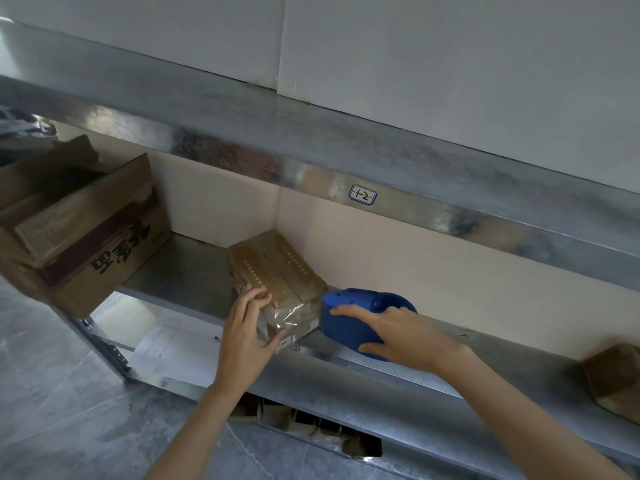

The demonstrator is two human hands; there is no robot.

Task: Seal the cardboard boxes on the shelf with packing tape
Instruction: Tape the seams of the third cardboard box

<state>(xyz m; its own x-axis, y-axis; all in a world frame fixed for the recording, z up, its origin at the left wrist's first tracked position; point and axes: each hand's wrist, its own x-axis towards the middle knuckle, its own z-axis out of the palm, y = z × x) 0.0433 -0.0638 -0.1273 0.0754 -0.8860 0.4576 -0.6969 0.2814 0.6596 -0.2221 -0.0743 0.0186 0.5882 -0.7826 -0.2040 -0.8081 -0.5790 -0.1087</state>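
Subject: small cardboard box (277, 268), standing on the metal shelf (194, 271) near its front edge, roughly mid-span. Top flaps lie folded down. A glossy film, taken to be packing tape, shows on the front face.

Left hand (247, 327): grips the box's near left corner, fingers curled over the top edge, thumb against the front face. It appears to brace the box.

Right hand (398, 332): holds the blue tape dispenser (360, 299), fingers spread over its body and thumb underneath. The dispenser rests on the shelf, its nose against the box's lower right corner. No tape strand between dispenser and box can be made out.

Step in hand, as judged: taping this box, with the dispenser at the end of a strip, either starting or finishing. Which of the two cannot be told.

The next move calls for a firm left-hand hold while the dispenser is drawn along the flap seam, or pressed and twisted to cut.

Outstanding: a large open box (86, 244) overhangs the shelf's left end, flaps up and unsealed. Another box (613, 379) sits far right, its condition unclear.

Noted: label (362, 195) on the upper rail.
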